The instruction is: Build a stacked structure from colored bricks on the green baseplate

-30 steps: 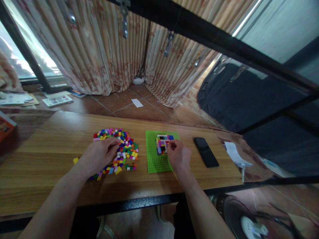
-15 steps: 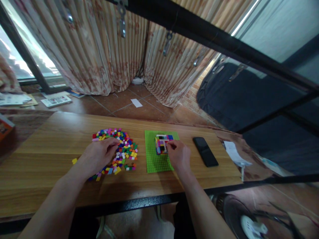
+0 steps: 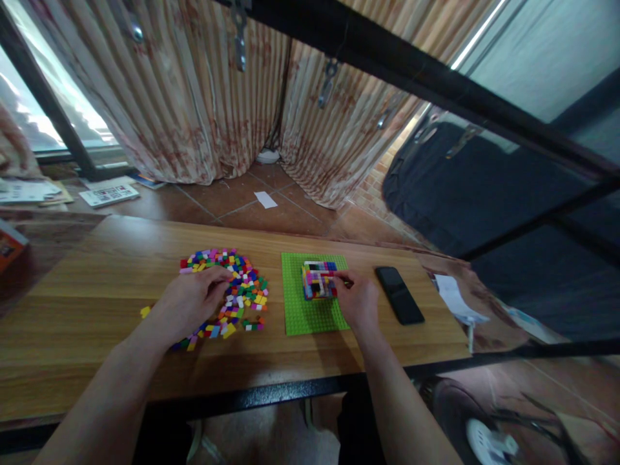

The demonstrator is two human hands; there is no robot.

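My left hand (image 3: 191, 302) rests over the left part of a loose pile of small coloured bricks (image 3: 247, 278). Its thumb and fingertips are pinched together, and whatever they hold is hidden. A low block built of many-coloured bricks (image 3: 318, 281) sits on the upper middle of a green studded baseplate (image 3: 300, 321). At the block's right edge is my right hand (image 3: 359, 302), its thumb and forefinger closed in a pinch. Anything between those fingertips is too small to make out.
Right of the baseplate a black phone (image 3: 399, 295) lies on the wooden table (image 3: 97, 284). One yellow brick (image 3: 145, 312) lies left of the pile. A black metal bar (image 3: 252, 395) runs along the table's near edge. Beyond the far edge hang patterned curtains (image 3: 217, 116).
My right hand has drawn a little to the right, from over the block to its right edge, uncovering more of the top. My left hand has stayed put.
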